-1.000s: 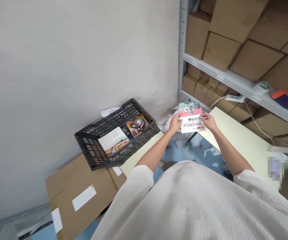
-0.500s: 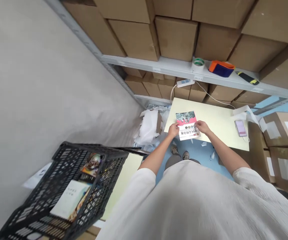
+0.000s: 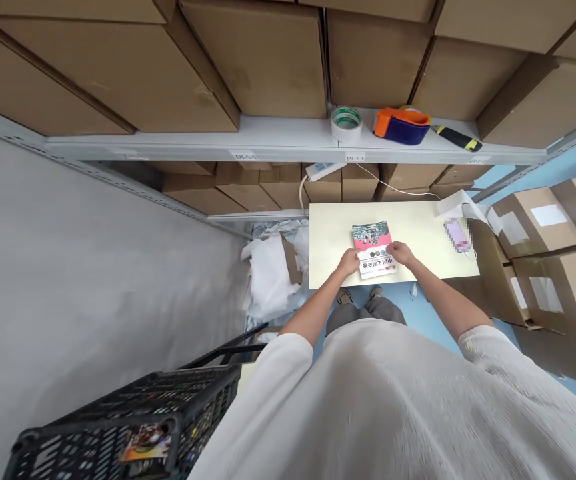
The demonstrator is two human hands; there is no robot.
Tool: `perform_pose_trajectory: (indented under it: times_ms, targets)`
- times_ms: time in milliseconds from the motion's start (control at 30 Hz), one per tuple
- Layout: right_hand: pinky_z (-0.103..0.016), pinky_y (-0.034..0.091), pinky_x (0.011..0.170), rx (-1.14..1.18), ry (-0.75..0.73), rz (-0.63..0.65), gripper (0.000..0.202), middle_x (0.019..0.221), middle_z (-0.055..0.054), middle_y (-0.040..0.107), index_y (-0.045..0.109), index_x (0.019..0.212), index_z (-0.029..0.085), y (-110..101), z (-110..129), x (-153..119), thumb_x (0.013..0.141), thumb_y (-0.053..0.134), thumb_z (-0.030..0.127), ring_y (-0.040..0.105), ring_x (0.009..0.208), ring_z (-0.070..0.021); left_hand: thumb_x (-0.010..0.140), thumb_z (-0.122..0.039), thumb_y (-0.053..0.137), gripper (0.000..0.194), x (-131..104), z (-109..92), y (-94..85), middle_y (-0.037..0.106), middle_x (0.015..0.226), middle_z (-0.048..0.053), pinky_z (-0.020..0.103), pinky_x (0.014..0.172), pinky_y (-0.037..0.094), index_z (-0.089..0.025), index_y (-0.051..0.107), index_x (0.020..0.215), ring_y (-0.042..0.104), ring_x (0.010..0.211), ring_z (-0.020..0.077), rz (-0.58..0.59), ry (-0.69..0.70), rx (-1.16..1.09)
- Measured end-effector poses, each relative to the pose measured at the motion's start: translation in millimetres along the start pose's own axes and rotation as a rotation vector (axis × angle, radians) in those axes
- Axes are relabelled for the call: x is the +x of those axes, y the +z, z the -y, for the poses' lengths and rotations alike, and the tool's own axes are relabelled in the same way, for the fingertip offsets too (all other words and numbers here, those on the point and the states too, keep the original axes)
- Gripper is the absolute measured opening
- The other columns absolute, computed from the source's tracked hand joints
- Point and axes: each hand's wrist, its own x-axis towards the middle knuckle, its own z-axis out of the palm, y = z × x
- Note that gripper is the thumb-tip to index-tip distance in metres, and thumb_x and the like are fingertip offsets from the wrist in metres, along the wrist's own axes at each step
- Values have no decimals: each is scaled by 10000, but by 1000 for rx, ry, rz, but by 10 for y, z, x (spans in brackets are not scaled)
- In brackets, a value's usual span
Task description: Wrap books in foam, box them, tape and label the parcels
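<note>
A book with a pink, white and dark green cover is held between my two hands over the pale yellow table. Its printed title faces away, upside down to me. My left hand grips the book's left edge. At the opposite edge, my right hand pinches the cover with thumb and fingers. Whether the book's underside touches the tabletop I cannot tell. To the right on the same table lies a phone, blurred out, with a white cable.
A shelf holds cardboard boxes, a tape roll, an orange and blue tape dispenser and a yellow-black cutter. A black crate stands lower left. White packing scraps lie left; boxes are stacked right.
My view has turned rightward toward the table, so the crate has slid lower and partly out of view. The book, still in both hands, is now farther over the tabletop.
</note>
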Motion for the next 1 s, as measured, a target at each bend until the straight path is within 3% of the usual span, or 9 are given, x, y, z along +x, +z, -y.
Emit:
perform_pose_trajectory:
  times_ms: [167, 333, 433, 500, 633, 733, 867, 1000]
  targets:
    - [-320, 564, 1049, 25, -31, -19, 283, 1373, -96, 779, 774, 1188, 196, 71, 15, 166, 944, 639, 247, 728, 1225, -228, 854, -94, 696, 489, 73, 95, -7, 791, 1376, 148, 410, 1167, 540, -159, 791, 1329, 713, 1314, 304, -1, -59, 54]
    - [-398, 543, 1150, -136, -191, -27, 402, 1479, -126, 719, 769, 1285, 191, 314, -222, 104, 938, 566, 191, 687, 1332, -274, 913, -72, 591, 698, 144, 185, -23, 550, 1709, 125, 420, 1346, 386, -204, 621, 1598, 468, 1626, 276, -46, -76, 305]
    - [-483, 517, 1201, -292, -274, 55, 465, 1555, -146, 674, 757, 1355, 191, 466, -426, -22, 924, 583, 185, 632, 1418, -337, 932, -82, 563, 714, 322, 141, -26, 457, 1782, 87, 405, 1369, 354, -219, 584, 1633, 394, 1669, 268, 23, 6, 423]
    - [-525, 478, 1241, -390, -275, 111, 519, 1678, -155, 571, 717, 1440, 190, 523, -531, -98, 934, 603, 201, 562, 1505, -366, 932, -89, 564, 731, 470, 87, -15, 415, 1809, 71, 415, 1376, 340, -230, 561, 1649, 367, 1683, 272, 90, 60, 480]
    - [-539, 359, 1325, -502, -266, 199, 671, 1832, -163, 337, 539, 1643, 169, 539, -621, -175, 977, 581, 231, 392, 1649, -357, 917, -101, 599, 786, 647, 40, 38, 277, 1863, 128, 538, 1398, 242, -204, 479, 1687, 251, 1730, 316, 236, 50, 605]
    - [-542, 260, 1368, -569, -263, 253, 799, 1872, -175, 207, 364, 1752, 142, 513, -624, -144, 986, 567, 250, 269, 1709, -352, 914, -94, 585, 841, 589, 97, 93, 200, 1879, 162, 595, 1409, 117, -184, 391, 1728, 178, 1749, 328, 275, 37, 703]
    - [-594, 163, 1389, -621, -249, 245, 972, 1894, -148, 99, 132, 1823, 186, 471, -580, 33, 957, 570, 245, 124, 1749, -349, 928, -92, 511, 850, 342, 206, 186, 255, 1860, 189, 588, 1404, 114, -160, 337, 1756, 247, 1727, 330, 244, 33, 756]
    - [-643, 90, 1388, -669, -274, 234, 1021, 1896, -148, 67, 91, 1826, 175, 434, -385, 372, 927, 573, 216, 52, 1756, -361, 925, -90, 489, 846, 62, 270, 330, 292, 1848, 190, 632, 1388, 132, -168, 347, 1755, 311, 1696, 354, 224, -11, 754]
